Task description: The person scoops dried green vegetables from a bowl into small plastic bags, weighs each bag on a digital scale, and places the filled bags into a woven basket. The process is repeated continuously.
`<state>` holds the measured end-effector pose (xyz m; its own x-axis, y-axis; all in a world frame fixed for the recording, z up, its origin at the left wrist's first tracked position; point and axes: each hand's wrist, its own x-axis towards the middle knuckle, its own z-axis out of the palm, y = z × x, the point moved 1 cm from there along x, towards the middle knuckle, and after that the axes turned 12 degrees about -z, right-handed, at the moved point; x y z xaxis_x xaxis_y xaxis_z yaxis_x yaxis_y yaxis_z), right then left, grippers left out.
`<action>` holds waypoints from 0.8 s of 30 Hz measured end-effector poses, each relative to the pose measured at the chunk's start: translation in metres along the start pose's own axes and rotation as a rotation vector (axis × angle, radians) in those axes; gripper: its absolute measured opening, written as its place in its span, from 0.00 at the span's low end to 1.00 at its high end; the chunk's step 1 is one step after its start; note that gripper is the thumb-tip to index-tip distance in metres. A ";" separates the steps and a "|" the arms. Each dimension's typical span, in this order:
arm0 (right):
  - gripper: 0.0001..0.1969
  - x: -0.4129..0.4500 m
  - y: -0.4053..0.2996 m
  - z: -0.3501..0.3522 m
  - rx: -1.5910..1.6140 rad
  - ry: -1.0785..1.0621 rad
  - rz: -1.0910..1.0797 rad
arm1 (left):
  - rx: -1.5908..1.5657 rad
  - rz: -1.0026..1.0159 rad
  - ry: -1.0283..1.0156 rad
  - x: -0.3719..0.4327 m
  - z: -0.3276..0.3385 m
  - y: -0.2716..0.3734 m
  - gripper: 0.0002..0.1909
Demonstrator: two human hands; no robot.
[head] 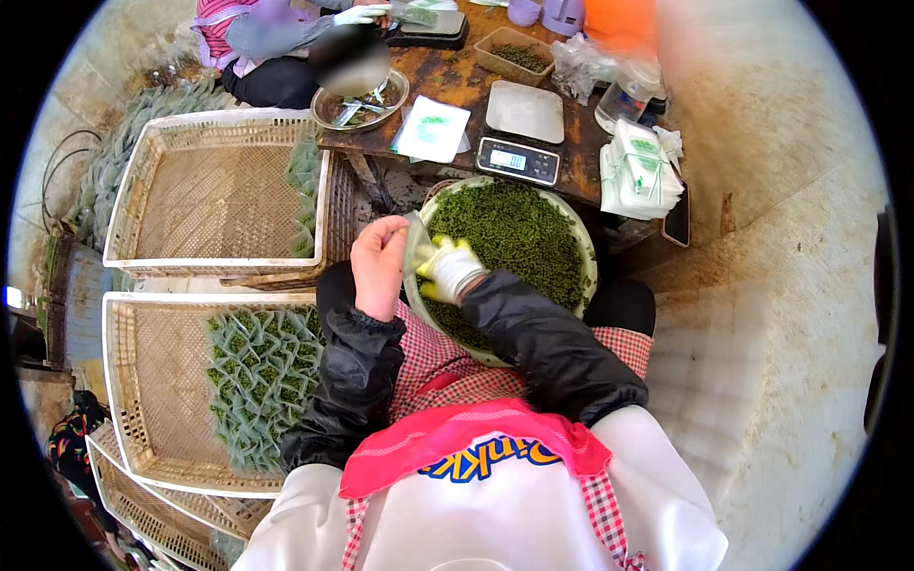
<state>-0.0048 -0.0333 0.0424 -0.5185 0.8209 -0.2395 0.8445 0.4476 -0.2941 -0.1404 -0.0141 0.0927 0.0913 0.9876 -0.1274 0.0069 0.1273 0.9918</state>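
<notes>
My bare left hand [380, 258] pinches the edge of a clear plastic bag [414, 243] over the left rim of a large round basin [589, 260]. The basin holds a heap of small green peppercorn-like berries [510, 239]. My right hand [451, 270], in a white glove with yellow fingertips, is against the bag's side, its fingers partly spread; whether it holds berries or the bag is hidden. Beyond the basin stands a digital scale [525, 114] with a bare plate. Flat printed bags [433, 128] lie left of the scale, and a tied bundle of bags [639, 171] lies to its right.
At left, a white plastic crate [114, 385] holds rows of filled bags [264, 385]; another crate [123, 207] holds a few. A metal bowl [396, 100], a berry tub [515, 68] and a clear jar [628, 93] stand on the wooden table [457, 86]. A co-worker [268, 43] sits at upper left.
</notes>
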 end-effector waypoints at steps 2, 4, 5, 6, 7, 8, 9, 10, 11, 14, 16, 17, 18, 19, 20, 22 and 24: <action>0.27 -0.002 -0.002 0.038 -0.056 0.077 -0.057 | -0.022 -0.065 -0.027 -0.003 -0.001 -0.001 0.06; 0.26 -0.017 -0.006 0.021 -0.220 -0.256 -0.165 | -0.030 -0.084 -0.039 0.000 -0.004 -0.007 0.06; 0.25 -0.024 -0.008 0.016 -0.256 -0.355 -0.211 | -0.043 -0.085 -0.053 0.002 -0.005 -0.008 0.06; 0.25 -0.033 -0.010 0.011 -0.260 -0.432 -0.227 | -0.060 -0.084 -0.070 0.003 -0.005 -0.008 0.06; 0.26 -0.040 -0.005 0.016 -0.265 -0.465 -0.246 | -0.077 -0.084 -0.088 0.003 -0.005 -0.008 0.06; 0.27 -0.050 0.000 0.012 -0.272 -0.484 -0.251 | -0.046 -0.077 -0.077 0.001 -0.003 -0.007 0.06; 0.28 -0.060 0.005 0.008 -0.281 -0.503 -0.258 | -0.014 -0.043 -0.076 0.000 -0.004 -0.007 0.07; 0.28 -0.072 0.014 0.007 -0.283 -0.510 -0.236 | 0.019 -0.009 -0.075 -0.002 -0.005 -0.009 0.07; 0.28 -0.080 0.019 0.007 -0.286 -0.517 -0.213 | 0.052 0.026 -0.074 -0.004 -0.006 -0.010 0.07; 0.27 -0.093 0.028 -0.010 -0.109 -0.503 -0.107 | 0.045 -0.092 -0.098 -0.019 -0.006 0.001 0.07; 0.27 -0.088 0.024 -0.019 -0.060 -0.218 -0.142 | 0.076 -0.083 -0.056 -0.019 -0.006 -0.005 0.07; 0.30 -0.078 0.017 -0.024 -0.093 -0.144 -0.169 | 0.091 -0.079 -0.035 -0.019 -0.006 -0.010 0.07; 0.33 -0.065 0.013 -0.023 -0.116 -0.163 -0.125 | 0.084 -0.080 -0.058 -0.018 0.000 -0.013 0.07; 0.36 -0.053 0.010 -0.019 -0.142 -0.186 -0.080 | 0.113 -0.065 -0.059 -0.017 0.003 -0.014 0.07; 0.38 -0.051 0.007 -0.006 -0.137 -0.210 -0.044 | 0.142 -0.049 -0.060 -0.018 0.007 -0.014 0.08; 0.38 -0.060 -0.008 0.026 -0.253 -0.260 -0.050 | 0.241 0.041 -0.030 -0.016 0.006 -0.018 0.08; 0.33 -0.073 -0.008 0.044 -0.190 -0.282 -0.083 | 0.297 0.034 -0.010 -0.021 0.004 -0.018 0.09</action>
<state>0.0199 -0.1124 0.0214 -0.5810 0.6605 -0.4755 0.7938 0.5888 -0.1520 -0.1382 -0.0375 0.0775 0.1059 0.9898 -0.0954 0.2945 0.0604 0.9537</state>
